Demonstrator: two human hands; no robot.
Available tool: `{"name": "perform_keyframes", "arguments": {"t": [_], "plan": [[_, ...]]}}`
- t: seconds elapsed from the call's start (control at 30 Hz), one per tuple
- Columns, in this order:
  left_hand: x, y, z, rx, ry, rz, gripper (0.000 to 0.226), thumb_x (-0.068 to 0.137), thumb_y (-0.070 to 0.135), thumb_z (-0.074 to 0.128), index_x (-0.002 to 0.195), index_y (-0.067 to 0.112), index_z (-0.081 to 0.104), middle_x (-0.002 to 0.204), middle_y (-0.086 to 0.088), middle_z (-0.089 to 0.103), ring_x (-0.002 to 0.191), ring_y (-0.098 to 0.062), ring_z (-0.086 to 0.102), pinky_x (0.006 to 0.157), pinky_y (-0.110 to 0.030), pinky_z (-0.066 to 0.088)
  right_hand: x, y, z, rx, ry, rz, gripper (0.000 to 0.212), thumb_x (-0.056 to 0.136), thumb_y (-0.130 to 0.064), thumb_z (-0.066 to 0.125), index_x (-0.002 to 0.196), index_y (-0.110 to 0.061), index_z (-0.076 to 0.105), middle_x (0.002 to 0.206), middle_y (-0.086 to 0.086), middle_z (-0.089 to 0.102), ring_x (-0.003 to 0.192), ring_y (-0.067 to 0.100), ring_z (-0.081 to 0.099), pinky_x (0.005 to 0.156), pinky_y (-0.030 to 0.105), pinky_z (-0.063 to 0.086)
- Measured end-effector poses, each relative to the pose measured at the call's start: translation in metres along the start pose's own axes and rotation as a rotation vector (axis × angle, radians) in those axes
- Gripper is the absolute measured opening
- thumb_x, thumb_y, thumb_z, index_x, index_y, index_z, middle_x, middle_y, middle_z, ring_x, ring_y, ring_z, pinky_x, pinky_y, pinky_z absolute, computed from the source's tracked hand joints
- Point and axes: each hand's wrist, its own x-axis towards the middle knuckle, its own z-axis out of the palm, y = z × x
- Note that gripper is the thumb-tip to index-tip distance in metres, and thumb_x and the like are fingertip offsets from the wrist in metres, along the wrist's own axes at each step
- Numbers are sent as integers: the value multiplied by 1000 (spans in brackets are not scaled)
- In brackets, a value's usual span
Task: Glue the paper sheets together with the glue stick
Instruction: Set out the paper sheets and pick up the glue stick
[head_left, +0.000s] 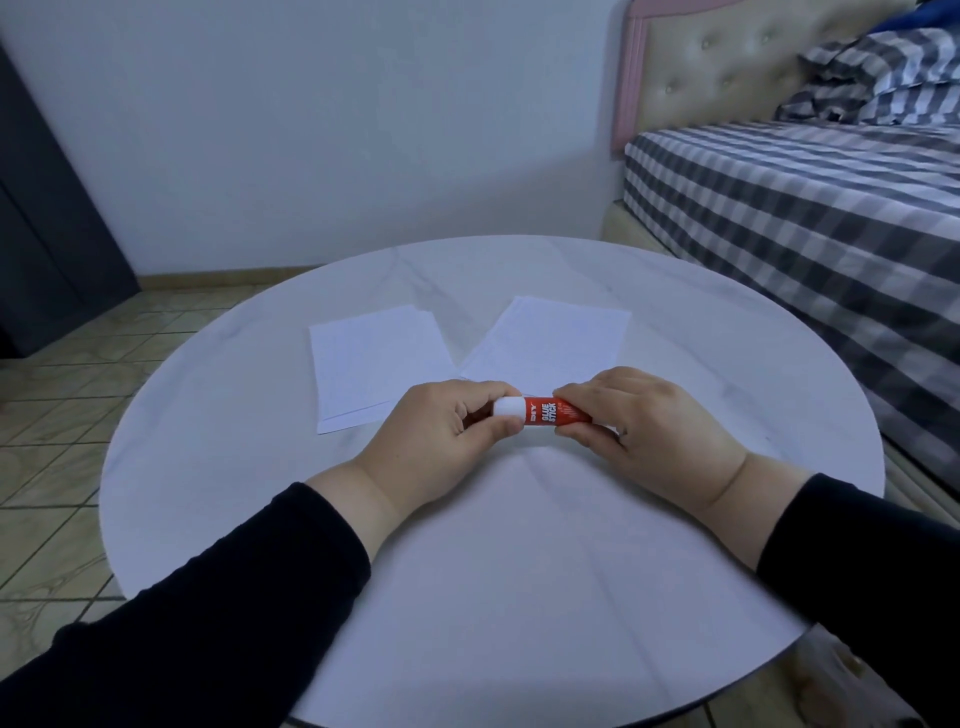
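Glue stick (545, 413) held level above table (519, 545), cap on. Left hand (441, 436) grip clamped on white cap (508, 407), right hand (644, 421) on red barrel. Paper sheets (376, 358) (550, 338) behind, untouched. Pull cap straight off, barrel steady.

Both hands (441, 431) (649, 436) level, fingers (493, 426) curled in a pinch.

Two paper sheets (376, 361) (545, 340), one glue stick (545, 413), two hands (441, 436) (649, 431).

Two paper stacks (377, 364) (545, 343) side by side on the table (519, 545), glue stick (543, 412) held above, nearer the person, bed (805, 208) to the right.
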Motion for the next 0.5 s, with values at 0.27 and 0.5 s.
{"name": "perform_keyframes", "arguments": {"t": [0.27,0.5], "plan": [[1,-1,-1,-167,-20,-161,12,92,30,64,90,24,75,73,-3,67,63,-9,55,72,-33,49,1,0,3,-87,50,-105,33,91,-26,57,103,1,71,88,9,73,77,30,68,73,39,57],[-6,3,5,-68,179,51,31,83,23,75,114,26,71,99,21,67,92,4,63,84,-11,46,-2,-3,-4,43,34,53,33,91,-33,56,106,-7,70,81,4,69,72,24,63,70,29,47]]}}
